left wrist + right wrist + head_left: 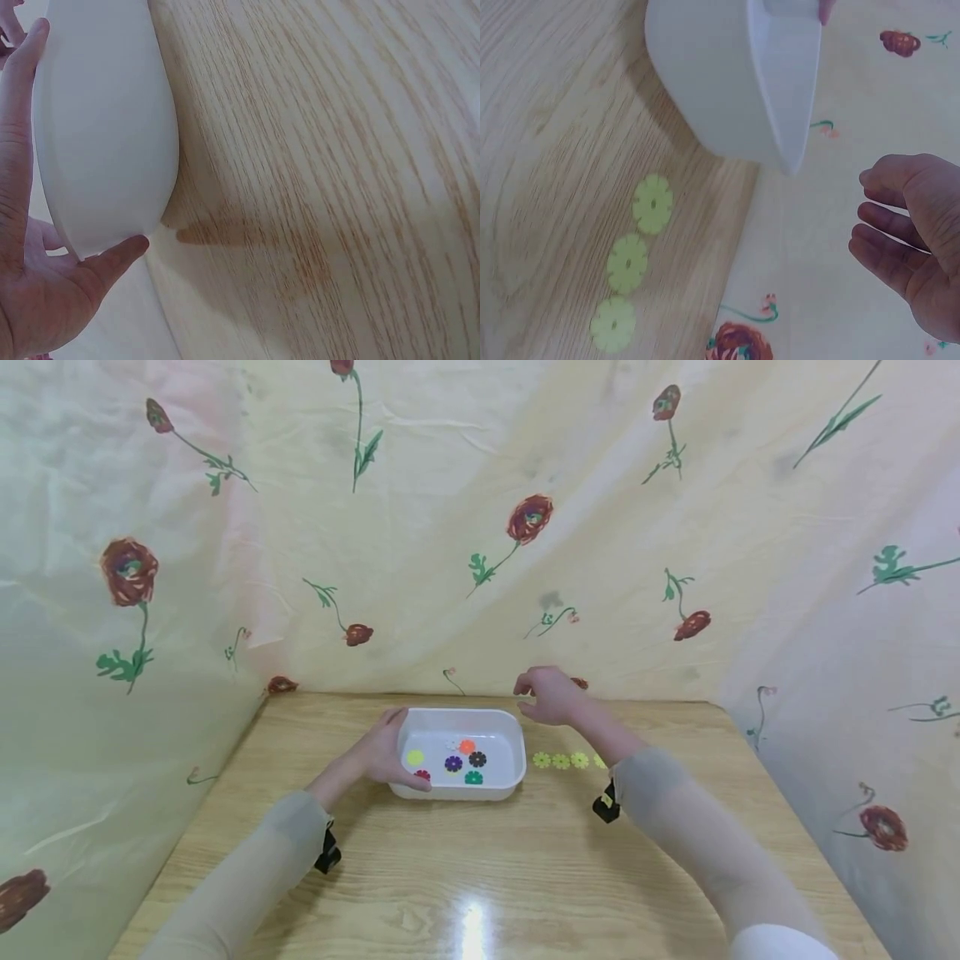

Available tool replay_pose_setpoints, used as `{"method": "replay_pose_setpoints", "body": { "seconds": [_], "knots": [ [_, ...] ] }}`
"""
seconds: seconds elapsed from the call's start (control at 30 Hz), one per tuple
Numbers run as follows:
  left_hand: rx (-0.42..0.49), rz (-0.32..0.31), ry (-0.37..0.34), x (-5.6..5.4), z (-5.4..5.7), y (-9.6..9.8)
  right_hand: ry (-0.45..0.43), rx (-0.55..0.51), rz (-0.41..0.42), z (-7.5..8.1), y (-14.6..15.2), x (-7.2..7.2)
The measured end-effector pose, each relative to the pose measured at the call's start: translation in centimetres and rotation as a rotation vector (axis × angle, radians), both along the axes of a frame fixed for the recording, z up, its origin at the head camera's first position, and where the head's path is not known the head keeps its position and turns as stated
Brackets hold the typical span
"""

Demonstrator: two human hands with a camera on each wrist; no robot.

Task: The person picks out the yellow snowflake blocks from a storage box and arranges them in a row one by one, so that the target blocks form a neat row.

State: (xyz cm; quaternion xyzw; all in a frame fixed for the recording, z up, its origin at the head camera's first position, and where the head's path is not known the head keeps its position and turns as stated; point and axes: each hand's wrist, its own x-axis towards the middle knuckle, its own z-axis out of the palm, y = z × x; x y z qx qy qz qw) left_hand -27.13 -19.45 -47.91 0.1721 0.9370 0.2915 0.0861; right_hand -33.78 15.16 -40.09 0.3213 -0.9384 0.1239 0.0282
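A white plastic tub (457, 793) is on the wooden table, with several flower-shaped discs inside, including an orange disc (467, 747), a purple disc (453, 763), a green disc (473, 777) and a yellow disc (415, 758). My left hand (381, 753) grips the tub's left end, its thumb over the near rim. In the left wrist view, fingers and thumb spread around the tub's wall (112, 127). Past the tub's far right corner, my right hand (553, 697) hovers with loosely bent fingers, holding nothing. Below it, several yellow discs (561, 762) lie in a row.
The wooden table (420, 860) ends at a flower-printed cloth (420, 527) that hangs along the back and both sides. In the right wrist view, three yellow-green discs (628, 263) lie in line between the tub and the table's far edge.
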Motion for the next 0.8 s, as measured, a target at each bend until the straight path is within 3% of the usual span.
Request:
{"method": "replay_pose_setpoints", "body": {
  "seconds": [0.37, 0.53, 0.8],
  "knots": [
    [0.045, 0.016, -0.005, -0.1, -0.2, -0.1, -0.061, 0.080, 0.057, -1.2, -5.5, 0.3],
    [0.068, 0.041, -0.038, 0.0, -0.2, -0.2, -0.133, 0.117, 0.100, -2.6, -7.9, 0.9],
    [0.053, 0.048, -0.032, 0.0, -0.4, -0.3, -0.267, 0.128, 0.119, -4.3, -10.4, 2.2]
  ]
}}
